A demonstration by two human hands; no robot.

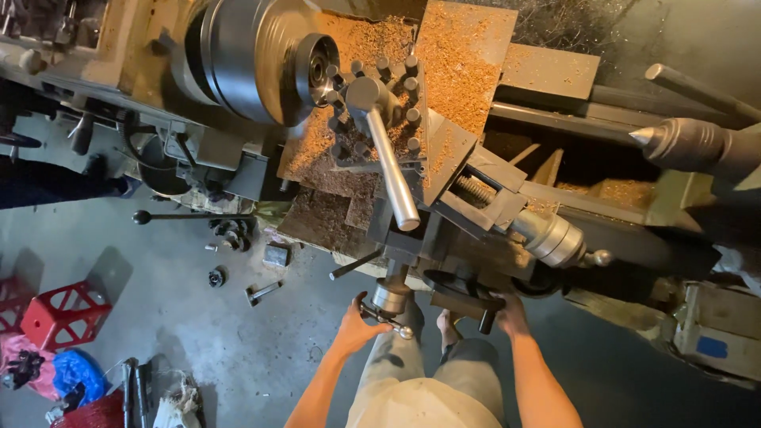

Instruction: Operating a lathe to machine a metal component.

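I look down on a metal lathe covered in brass-coloured chips. My left hand (354,323) is closed around a small crank handle (386,319) with a ball end, below a round dial (391,297). My right hand (511,315) grips the rim of a dark handwheel (464,292) on the carriage front. Above them the tool post (379,107) with its long steel lever (390,170) stands close to the spinning-type chuck (261,59). The tailstock centre point (646,136) faces in from the right.
A compound slide handle (555,238) juts out right of the tool post. On the concrete floor lie loose metal parts (261,292), a red plastic stool (63,315), and blue and pink bags (75,371). My legs stand right against the machine.
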